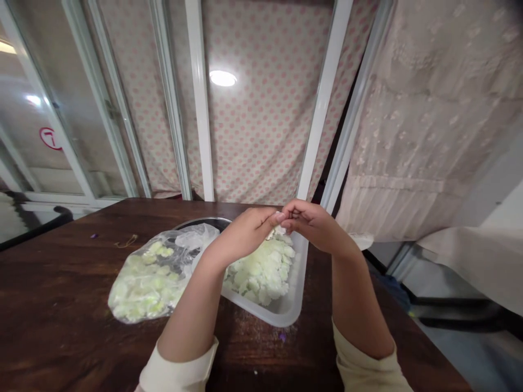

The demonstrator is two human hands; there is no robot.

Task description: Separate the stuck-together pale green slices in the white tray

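Cream sleeves (pixel 177 370) are closest. Past them sit a clear bag (pixel 143 280) and a tray (pixel 281 317) of pale bits (pixel 263 272). Over the bits, the left hand (pixel 249 228) and right hand (pixel 312 224) touch, fingers curled; I cannot tell if they pinch any.

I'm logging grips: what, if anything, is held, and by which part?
It can't be told: the left hand and right hand meet over the tray, hiding anything between them.
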